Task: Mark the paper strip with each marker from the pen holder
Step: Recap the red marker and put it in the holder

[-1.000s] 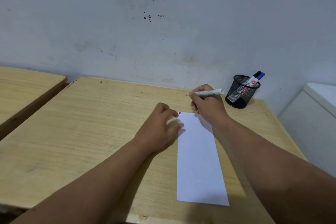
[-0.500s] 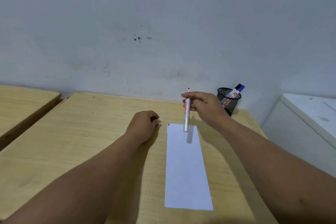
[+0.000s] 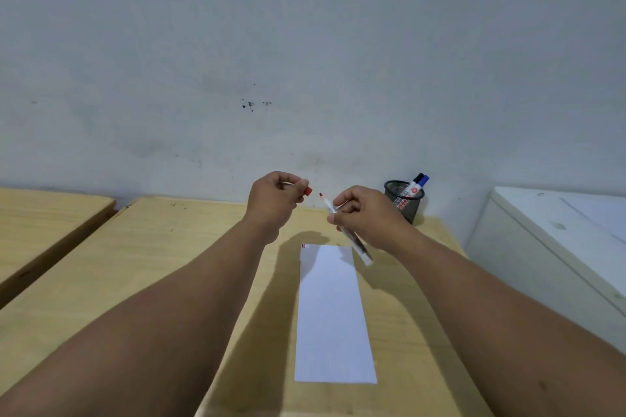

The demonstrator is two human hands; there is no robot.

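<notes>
A white paper strip (image 3: 333, 315) lies lengthwise on the wooden desk (image 3: 152, 264), with a small red mark at its far left corner. Above its far end my right hand (image 3: 367, 218) grips an uncapped red marker (image 3: 342, 227), tip pointing up and left. My left hand (image 3: 276, 198) is raised beside it and pinches the red cap (image 3: 307, 192) a short gap from the tip. A black mesh pen holder (image 3: 404, 201) stands at the desk's far right, holding a black and a blue marker (image 3: 418, 183).
A grey wall runs right behind the desk. A second wooden desk (image 3: 44, 223) stands to the left across a narrow gap. A white cabinet top (image 3: 562, 247) sits close on the right.
My left hand rose off the desk with the red cap. My right hand turned the marker from upright over the strip to tilted, tip toward the cap. The camera tilted up.
</notes>
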